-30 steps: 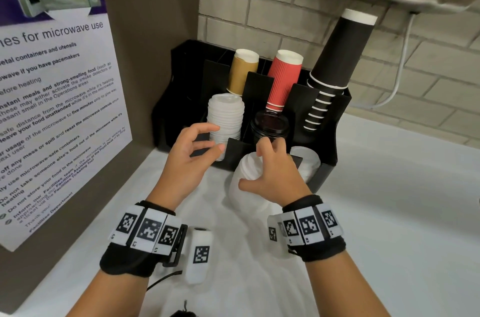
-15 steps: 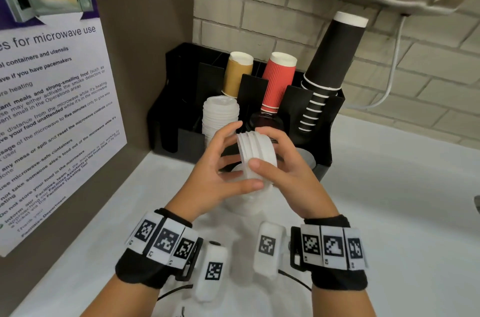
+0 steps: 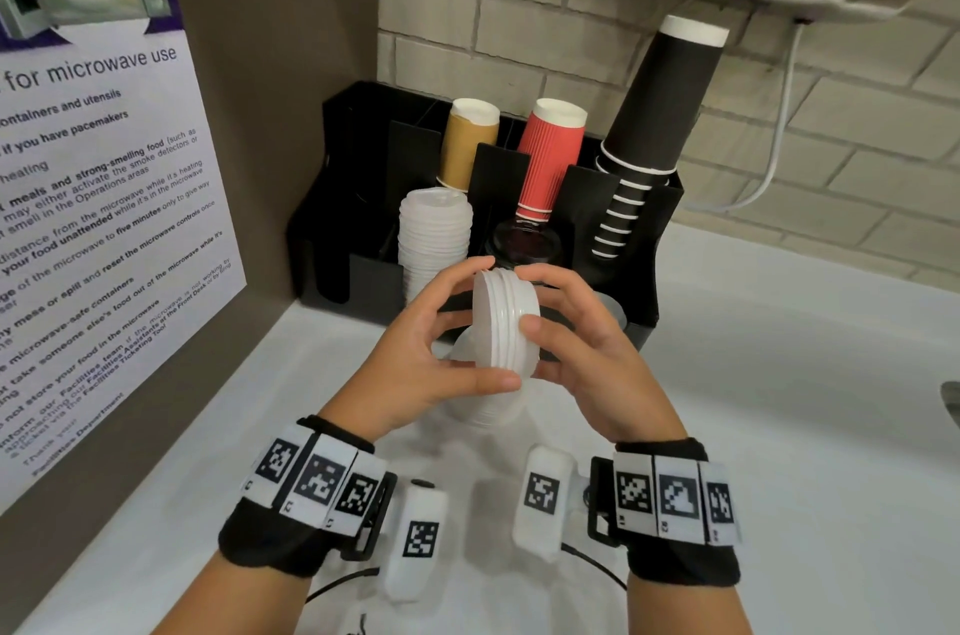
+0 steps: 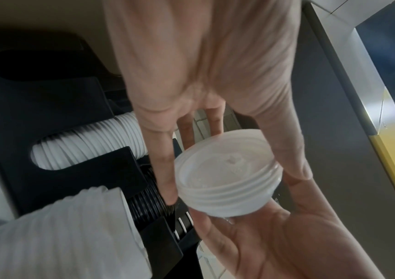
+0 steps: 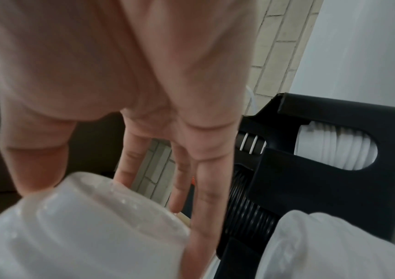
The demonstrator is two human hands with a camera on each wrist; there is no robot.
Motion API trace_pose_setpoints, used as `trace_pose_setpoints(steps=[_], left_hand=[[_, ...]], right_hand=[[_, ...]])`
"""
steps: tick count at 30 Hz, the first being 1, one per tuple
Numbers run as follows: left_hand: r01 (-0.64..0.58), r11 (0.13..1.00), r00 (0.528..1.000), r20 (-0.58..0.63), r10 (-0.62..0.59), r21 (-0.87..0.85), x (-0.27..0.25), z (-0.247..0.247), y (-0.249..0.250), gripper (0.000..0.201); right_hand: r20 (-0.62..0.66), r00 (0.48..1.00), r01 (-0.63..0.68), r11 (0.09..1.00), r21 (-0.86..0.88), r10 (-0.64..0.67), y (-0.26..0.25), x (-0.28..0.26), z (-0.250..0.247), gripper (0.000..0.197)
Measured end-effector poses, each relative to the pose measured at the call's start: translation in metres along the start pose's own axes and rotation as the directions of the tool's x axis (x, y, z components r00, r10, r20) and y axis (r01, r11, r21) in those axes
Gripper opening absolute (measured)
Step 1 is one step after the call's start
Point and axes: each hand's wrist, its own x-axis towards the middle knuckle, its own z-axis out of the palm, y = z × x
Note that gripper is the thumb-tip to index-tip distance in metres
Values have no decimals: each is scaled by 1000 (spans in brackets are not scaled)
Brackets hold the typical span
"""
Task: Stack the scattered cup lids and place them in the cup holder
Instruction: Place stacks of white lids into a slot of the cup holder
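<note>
A short stack of white cup lids (image 3: 501, 322) stands on edge in the air in front of the black cup holder (image 3: 353, 197). My left hand (image 3: 467, 327) grips it from the left with thumb below and fingers above. My right hand (image 3: 540, 301) pinches it from the right. The left wrist view shows the lids' hollow underside (image 4: 227, 179) between both hands. In the right wrist view the stack (image 5: 84, 226) is blurred and close. Another pile of white lids (image 3: 483, 405) lies on the counter under my hands, partly hidden.
The holder keeps a tall column of white lids (image 3: 434, 239), black lids (image 3: 527, 244), and kraft (image 3: 467, 140), red (image 3: 550, 156) and black cups (image 3: 660, 114). A wall with a poster (image 3: 104, 218) is on the left. The white counter (image 3: 779, 400) extends right.
My right hand lifted a few lids off the counter pile and my left hand closed on them. Both hands now hold the short stack up before the holder.
</note>
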Motion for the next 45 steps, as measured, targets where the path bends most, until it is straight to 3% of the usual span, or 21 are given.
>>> trace_pose_setpoints(steps=[2, 8, 16, 18, 21, 23, 27, 31, 39, 43, 45], left_hand=[[-2, 1000, 1000, -11, 2, 1, 1, 0, 0, 96], [10, 1000, 1000, 2, -10, 18, 2, 1, 0, 98], [14, 1000, 1000, -7, -14, 24, 3, -1, 0, 100], [19, 999, 997, -71, -17, 31, 2, -5, 2, 91], [9, 997, 979, -203, 6, 76, 1, -18, 4, 62], [-1, 995, 968, -250, 27, 102, 2, -25, 4, 45], [-27, 994, 955, -292, 57, 103, 4, -30, 1, 31], [1, 992, 952, -302, 38, 127, 7, -29, -3, 29], [-7, 991, 949, -312, 49, 134, 7, -29, -5, 27], [-14, 991, 945, -321, 56, 132, 7, -30, -5, 33], [-11, 992, 945, -322, 51, 123, 7, -29, -5, 33]], right_hand=[[-3, 1000, 9, 1000, -1, -9, 0, 0, 1, 40], [-20, 1000, 21, 997, -68, -22, 2, 0, 0, 61], [-29, 995, 91, 986, -142, -96, 0, 3, -1, 53], [-135, 978, 135, 977, -163, -157, -4, 9, -14, 50], [-386, 870, 203, 936, -287, -307, -10, 27, -51, 51], [-432, 821, 143, 867, -478, -374, -9, 39, -78, 57], [-357, 906, -115, 680, -724, -227, 5, 57, -111, 60], [-201, 977, -148, 461, -875, -67, 14, 75, -114, 64], [-77, 985, -70, -46, -996, 153, 29, 79, -103, 73], [-138, 977, -118, -130, -985, 161, 27, 76, -102, 80], [-170, 969, -142, -160, -977, 179, 27, 73, -101, 75]])
